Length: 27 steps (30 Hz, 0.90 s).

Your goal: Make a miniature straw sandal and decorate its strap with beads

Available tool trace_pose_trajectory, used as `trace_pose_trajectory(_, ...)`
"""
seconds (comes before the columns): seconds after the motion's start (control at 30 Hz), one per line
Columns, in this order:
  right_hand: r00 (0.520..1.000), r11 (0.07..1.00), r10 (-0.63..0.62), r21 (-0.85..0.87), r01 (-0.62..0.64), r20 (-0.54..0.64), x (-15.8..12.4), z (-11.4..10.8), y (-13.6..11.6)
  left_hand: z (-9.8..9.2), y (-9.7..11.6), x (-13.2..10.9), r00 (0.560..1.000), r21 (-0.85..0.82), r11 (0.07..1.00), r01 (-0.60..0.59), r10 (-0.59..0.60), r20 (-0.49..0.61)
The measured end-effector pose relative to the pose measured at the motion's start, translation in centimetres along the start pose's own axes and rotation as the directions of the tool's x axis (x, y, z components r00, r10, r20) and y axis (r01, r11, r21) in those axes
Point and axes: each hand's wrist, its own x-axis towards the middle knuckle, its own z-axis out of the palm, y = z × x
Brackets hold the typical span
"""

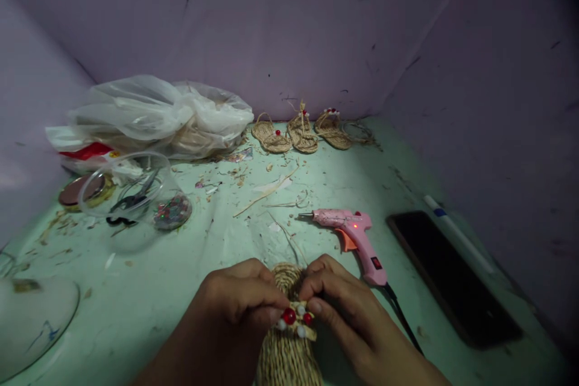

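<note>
A small woven straw slipper (289,357) lies at the bottom middle, its far end rounded and coiled. Across it runs a straw strip decorated with red beads (289,316) and white beads (301,331). From the left, my left hand (246,292) pinches the near side of this beaded strip between thumb and fingers. On the other side my right hand (337,301) has its fingertips closed at the strip's right edge. Both hands touch the slipper; the parts behind my fingers are hidden.
A pink glue gun (350,229) with a lit light lies ahead, its cord running toward me. Right of it is a black phone (452,277). Three straw slippers (302,134) stand at the back wall, beside plastic bags (163,114). A clear tub (129,193) is at left.
</note>
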Motion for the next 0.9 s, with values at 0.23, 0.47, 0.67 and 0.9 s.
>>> trace_pose_trajectory(0.23, 1.0, 1.0, 0.014, 0.0, -0.014, 0.004, 0.0, 0.0, 0.0, -0.1, 0.3, 0.5, 0.996, 0.044, 0.997, 0.065, -0.062, -0.061)
trace_pose_trajectory(0.47, 1.0, 1.0, 0.003, 0.014, -0.003, 0.002, 0.1, -0.1, 0.0, -0.1, 0.2, 0.5, 0.999, 0.097, 0.995, 0.032, -0.03, -0.023)
trace_pose_trajectory(0.67, 1.0, 1.0, 0.014, 0.004, -0.014, -0.002, 0.0, 0.0, 0.0, 0.4, -0.6, 0.0, 0.999, 0.268, 0.963, -0.026, 0.037, -0.034)
trace_pose_trajectory(0.9, 1.0, 0.999, 0.02, 0.027, -0.02, 0.012, 0.1, 0.0, 0.2, 0.3, -0.7, 0.1, 0.998, 0.261, 0.963, -0.064, 0.06, 0.021)
